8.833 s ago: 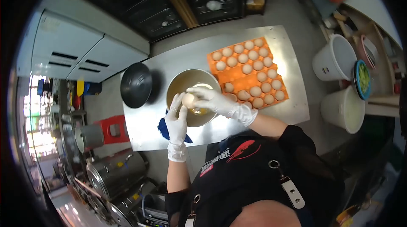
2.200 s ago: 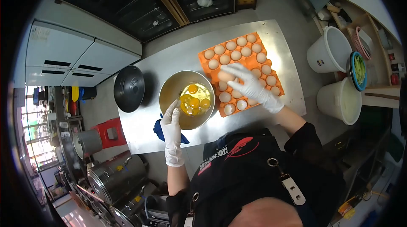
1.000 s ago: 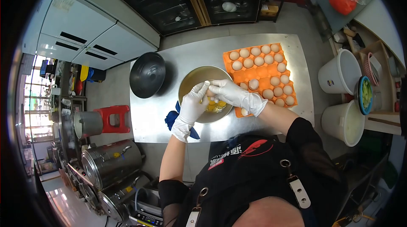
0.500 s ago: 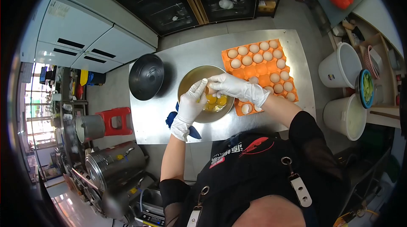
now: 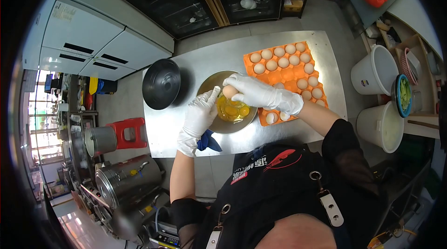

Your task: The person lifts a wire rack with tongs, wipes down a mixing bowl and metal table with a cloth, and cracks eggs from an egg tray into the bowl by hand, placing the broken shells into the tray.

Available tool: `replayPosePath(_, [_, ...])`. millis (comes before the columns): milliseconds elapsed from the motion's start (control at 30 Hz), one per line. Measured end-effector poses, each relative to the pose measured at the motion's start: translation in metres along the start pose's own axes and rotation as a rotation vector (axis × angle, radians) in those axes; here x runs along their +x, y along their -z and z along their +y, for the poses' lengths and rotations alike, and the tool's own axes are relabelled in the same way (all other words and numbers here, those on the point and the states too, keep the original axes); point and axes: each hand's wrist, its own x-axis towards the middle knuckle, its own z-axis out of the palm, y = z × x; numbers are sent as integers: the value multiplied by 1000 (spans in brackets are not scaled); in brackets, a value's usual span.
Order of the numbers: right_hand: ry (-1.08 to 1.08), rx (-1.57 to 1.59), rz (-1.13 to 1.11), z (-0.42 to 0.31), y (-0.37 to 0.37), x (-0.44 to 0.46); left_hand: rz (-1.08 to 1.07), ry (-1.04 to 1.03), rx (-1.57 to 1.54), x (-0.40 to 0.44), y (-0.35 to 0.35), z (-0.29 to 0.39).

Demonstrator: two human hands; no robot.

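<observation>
My right hand [image 5: 251,91], in a white glove, grips a brown eggshell [image 5: 229,92] over a steel bowl [image 5: 209,83]. Its fingers are closed round the shell, and whether the two halves are still joined is hidden. Several yellow yolks and clear egg white [image 5: 233,111] lie in the bowl. At the bowl's left side is my left hand [image 5: 199,115], also gloved, apart from the shell, with fingers extended and nothing visible in them. To the right, an orange egg tray [image 5: 270,79] holds several whole eggs, with broken eggshells [image 5: 271,118] at its near corner.
A black bowl [image 5: 161,84] stands left on the steel table [image 5: 177,139]. Dark blue cloth [image 5: 208,142] lies by the steel bowl's near edge. White buckets [image 5: 375,70] stand off the table's right side, a red stool [image 5: 131,132] off its left.
My left hand has moved left and down, away from the egg. My right hand now holds the shell alone, and more egg shows in the bowl.
</observation>
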Motion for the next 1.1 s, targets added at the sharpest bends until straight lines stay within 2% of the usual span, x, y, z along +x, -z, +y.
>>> replayPosePath(67, [66,-55,36,-12,8,0,-47,-53,147,4,12,2])
replayPosePath(133, [164,-203,84,-27,20,-3,-24,-56,174,7,22,5])
replayPosePath(367, [342,-319,264,-65,49,-11,44,-43,282,27,80,29])
replayPosePath(433, [435,-255,498,-69,47,-13,134,-74,312,30,87,35])
replayPosePath(467, [435,-255,502,-62,40,-14,134,-78,314,29,81,34])
replayPosePath(533, [373,-202,372,-27,6,-16,176,-47,155,20,47,25])
replayPosePath(567, [372,-203,374,-8,-12,-21,-225,100,319,11,21,23])
replayPosePath(633, [20,-387,-110,13,-29,-26,-248,5,282,-2,-7,18])
replayPosePath(667, [17,-387,-104,14,-28,-26,-162,36,248,-1,-4,11])
replayPosePath(700, [77,-259,89,13,-30,-32,-83,73,206,-4,1,6])
replayPosePath(733, [138,-130,279,8,-29,-35,-46,19,227,-1,4,8])
replayPosePath(867, [145,-147,181,28,-43,-31,-161,38,198,2,5,2])
replayPosePath(933, [-94,468,230,27,-41,-30,9,289,-293,-2,11,3])
replayPosePath(967, [-95,471,232,26,-43,-30,6,287,-291,-6,11,7])
replayPosePath(1033, [-239,1098,150,23,-47,-28,194,653,-1082,-9,8,18])
replayPosePath(1100, [-254,1297,98,24,-59,-25,180,605,-1143,-10,2,27])
